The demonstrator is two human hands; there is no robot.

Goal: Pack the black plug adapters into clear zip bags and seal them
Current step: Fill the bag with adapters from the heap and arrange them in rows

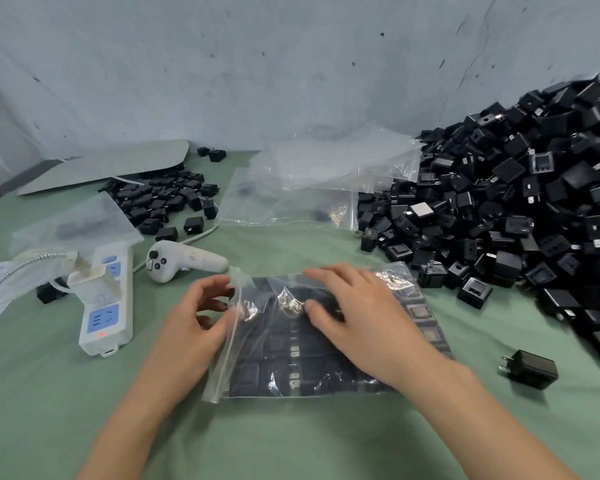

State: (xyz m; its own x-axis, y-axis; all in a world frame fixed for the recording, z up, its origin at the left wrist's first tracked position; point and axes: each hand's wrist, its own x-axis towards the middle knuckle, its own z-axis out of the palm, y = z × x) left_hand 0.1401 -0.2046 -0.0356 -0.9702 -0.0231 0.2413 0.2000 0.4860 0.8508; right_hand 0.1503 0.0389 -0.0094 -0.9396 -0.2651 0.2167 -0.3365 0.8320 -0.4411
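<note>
Bag [291,344] of adapters [248,374] lies centre frame on the cloth [84,410]. The left hand [201,313] pinches its open mouth at the left edge, while the right hand [354,313] presses flat on top, fingers straight. Likely risks: trapped air or an adapter near the zip stops the seal, or a tug spills the rows. At right, the pile [520,202] might slide closer. No writing is legible; the controller [184,261] shows faint marks only.

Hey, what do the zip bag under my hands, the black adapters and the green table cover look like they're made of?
The zip bag looks like thin clear plastic film, glossy: it crinkles and glints. The black adapters look like hard moulded plastic, mostly matt, with crisp edges and metal-looking prongs. The green table cover is probably cloth, matt, with soft creases.
</note>
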